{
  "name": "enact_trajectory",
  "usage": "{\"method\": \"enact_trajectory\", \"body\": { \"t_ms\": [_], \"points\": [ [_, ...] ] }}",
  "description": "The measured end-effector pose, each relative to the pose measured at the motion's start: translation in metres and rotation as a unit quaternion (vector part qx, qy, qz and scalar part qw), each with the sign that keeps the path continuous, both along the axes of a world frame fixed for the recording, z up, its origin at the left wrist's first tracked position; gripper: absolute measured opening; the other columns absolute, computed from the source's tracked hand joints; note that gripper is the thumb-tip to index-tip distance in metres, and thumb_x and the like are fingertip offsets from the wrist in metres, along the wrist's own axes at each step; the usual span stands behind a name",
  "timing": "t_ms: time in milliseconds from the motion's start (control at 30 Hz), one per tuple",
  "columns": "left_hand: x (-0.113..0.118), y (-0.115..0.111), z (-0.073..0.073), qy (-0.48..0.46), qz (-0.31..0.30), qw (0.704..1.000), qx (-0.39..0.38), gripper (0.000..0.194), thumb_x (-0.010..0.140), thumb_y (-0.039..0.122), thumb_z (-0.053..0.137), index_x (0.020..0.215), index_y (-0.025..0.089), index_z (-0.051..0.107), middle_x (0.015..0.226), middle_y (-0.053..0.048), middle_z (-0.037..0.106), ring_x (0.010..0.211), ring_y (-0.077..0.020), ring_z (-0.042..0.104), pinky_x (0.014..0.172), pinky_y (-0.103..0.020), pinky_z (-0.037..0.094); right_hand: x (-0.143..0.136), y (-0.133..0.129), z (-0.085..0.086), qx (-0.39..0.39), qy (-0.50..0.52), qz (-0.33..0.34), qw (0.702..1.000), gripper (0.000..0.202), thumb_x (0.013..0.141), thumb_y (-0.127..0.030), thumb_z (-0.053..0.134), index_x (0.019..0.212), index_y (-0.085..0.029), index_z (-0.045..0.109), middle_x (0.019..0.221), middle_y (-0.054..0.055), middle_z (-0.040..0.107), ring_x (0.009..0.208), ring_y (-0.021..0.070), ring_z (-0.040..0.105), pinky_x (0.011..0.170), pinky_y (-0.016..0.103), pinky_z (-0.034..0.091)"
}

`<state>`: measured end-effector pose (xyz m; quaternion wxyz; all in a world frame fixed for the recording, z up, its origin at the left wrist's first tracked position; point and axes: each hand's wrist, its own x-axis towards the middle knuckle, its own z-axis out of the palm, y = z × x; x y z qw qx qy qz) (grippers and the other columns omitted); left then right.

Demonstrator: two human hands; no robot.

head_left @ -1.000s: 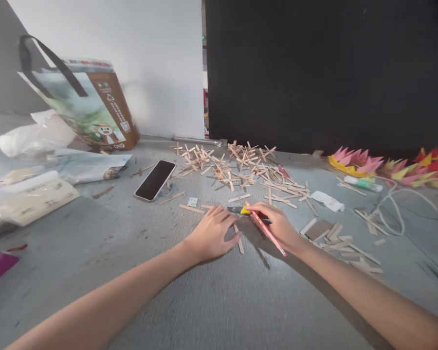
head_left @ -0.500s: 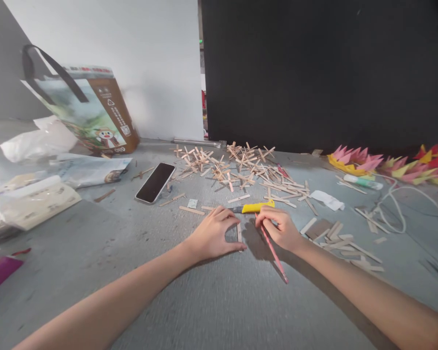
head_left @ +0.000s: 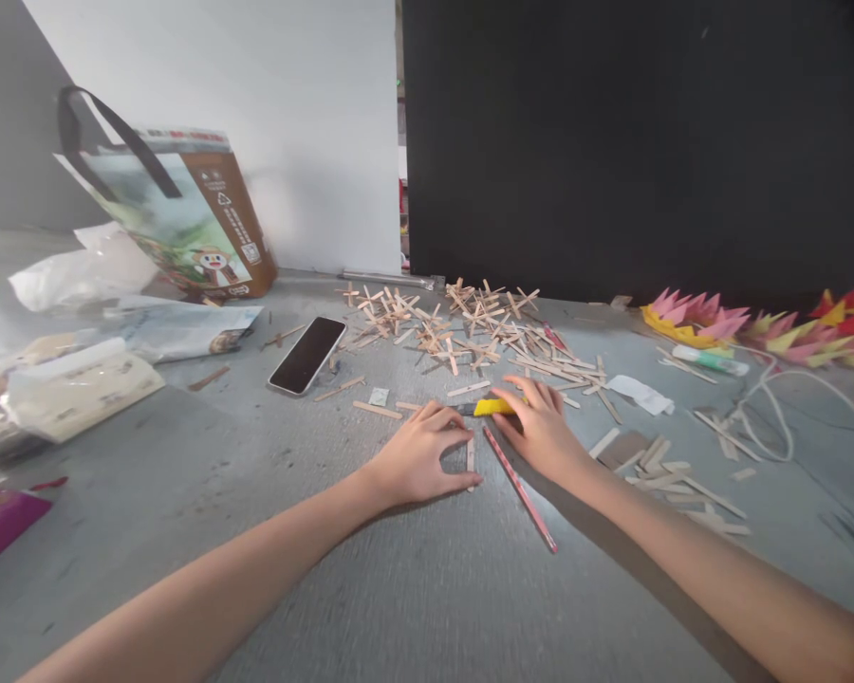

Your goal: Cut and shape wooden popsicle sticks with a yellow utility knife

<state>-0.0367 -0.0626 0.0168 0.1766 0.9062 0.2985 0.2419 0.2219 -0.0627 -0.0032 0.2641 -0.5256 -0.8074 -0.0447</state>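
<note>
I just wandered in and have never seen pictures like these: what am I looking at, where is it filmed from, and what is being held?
There is no machine here, just a person's two bare hands. The camera is worn on their head, looking forward and down. The left hand has a finger and thumb spread along a flat wooden stick, seemingly steadying it. The right hand reaches around a yellow cutter; how firmly is hard to tell. Between the hands, a pink pencil lies on the gray surface. Beyond are a phone and a heap of sticks, with a carry bag at the back left.
</note>
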Motion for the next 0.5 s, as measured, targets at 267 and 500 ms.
{"method": "enact_trajectory", "body": {
  "t_ms": [267,500],
  "points": [
    [0.0,0.0,0.0,-0.014,-0.01,1.0,-0.005,0.041,0.085,0.043,0.078,0.122,0.027,0.073,0.119,-0.009,0.066,0.117,-0.0287,0.055,0.107,-0.046,0.046,0.013,0.009,0.029,-0.055,0.01,-0.029,0.998,0.028,0.108,-0.034,0.037,0.119,-0.022,0.06,0.111,0.013,0.07,0.096,0.0298,0.066,0.086,0.043,0.046],
    [-0.001,0.009,-0.011,-0.081,0.007,0.995,-0.057,0.035,0.08,0.037,0.083,0.111,0.022,0.074,0.113,-0.008,0.067,0.114,-0.0262,0.058,0.104,-0.043,0.049,0.038,-0.016,0.107,-0.18,0.077,0.034,0.98,0.035,0.099,-0.051,0.058,0.128,-0.031,0.065,0.073,0.001,0.07,0.061,0.0213,0.062,0.062,0.034,0.043]
  ]
}}
